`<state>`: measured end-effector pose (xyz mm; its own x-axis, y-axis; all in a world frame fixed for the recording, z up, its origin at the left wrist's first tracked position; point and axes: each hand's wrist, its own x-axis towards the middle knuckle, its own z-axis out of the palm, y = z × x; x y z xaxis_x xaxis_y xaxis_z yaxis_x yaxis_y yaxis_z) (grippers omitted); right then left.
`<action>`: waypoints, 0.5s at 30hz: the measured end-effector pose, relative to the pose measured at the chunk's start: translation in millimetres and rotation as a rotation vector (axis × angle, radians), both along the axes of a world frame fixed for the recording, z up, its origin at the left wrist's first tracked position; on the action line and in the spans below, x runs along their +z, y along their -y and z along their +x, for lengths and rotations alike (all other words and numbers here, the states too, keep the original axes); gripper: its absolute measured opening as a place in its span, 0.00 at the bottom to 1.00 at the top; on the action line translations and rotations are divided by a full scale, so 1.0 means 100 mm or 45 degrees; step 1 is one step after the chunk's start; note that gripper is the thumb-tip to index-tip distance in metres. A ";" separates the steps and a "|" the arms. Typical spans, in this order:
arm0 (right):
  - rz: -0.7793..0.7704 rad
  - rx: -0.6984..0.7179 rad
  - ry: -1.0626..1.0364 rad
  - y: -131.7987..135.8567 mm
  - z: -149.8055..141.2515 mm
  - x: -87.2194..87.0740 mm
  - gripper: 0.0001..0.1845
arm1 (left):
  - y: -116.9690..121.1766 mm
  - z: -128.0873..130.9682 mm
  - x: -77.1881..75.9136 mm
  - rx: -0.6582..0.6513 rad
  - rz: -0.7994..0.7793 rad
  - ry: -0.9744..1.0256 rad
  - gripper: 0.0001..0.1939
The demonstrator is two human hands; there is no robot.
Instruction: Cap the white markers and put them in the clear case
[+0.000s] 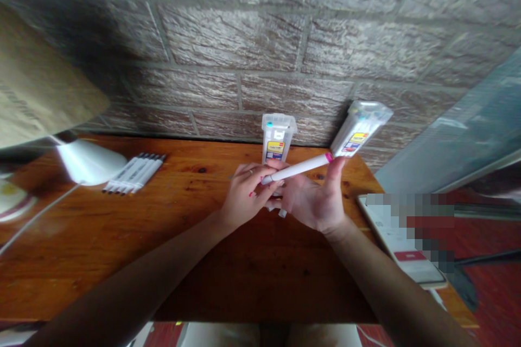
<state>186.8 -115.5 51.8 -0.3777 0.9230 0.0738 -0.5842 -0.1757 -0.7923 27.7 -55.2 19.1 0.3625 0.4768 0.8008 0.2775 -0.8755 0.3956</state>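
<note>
Rough grey-brown brick wall [268,40] up the back, with a glossy orange-brown wooden worktop [195,276] under everything. Left hand [244,192] has its fingers pinched on the near-left end of a slim white marker with a pink end [303,168], which slants up across the right hand [315,209]. That right one's palm up, thumb spread wide near the pink end; its fingers are partly hidden, so can't tell if they've got hold of anything. Just beyond the hands is a clear plastic case with a yellow label [280,133], another clear labelled case [362,127] sits past the right thumb, and a row of white markers with dark ends [136,173] lies off to the left. Tip imo: keep that pinch firm but light, and let the right palm steady the barrel so it doesn't roll.
</note>
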 end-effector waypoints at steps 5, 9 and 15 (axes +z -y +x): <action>0.018 -0.005 -0.003 -0.01 0.01 0.01 0.50 | -0.02 0.01 -0.04 -0.014 0.020 0.002 0.08; 0.049 -0.008 -0.040 -0.01 0.02 0.02 0.40 | -0.03 0.01 -0.06 -0.049 0.019 -0.014 0.09; 0.050 -0.061 0.018 0.01 0.01 0.06 0.38 | -0.01 0.00 -0.06 -0.030 0.031 0.003 0.09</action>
<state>188.2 -116.5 57.5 -0.3346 0.9365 0.1052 -0.5800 -0.1166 -0.8062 27.9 -54.2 13.0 0.3715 0.4484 0.8130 0.2561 -0.8911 0.3745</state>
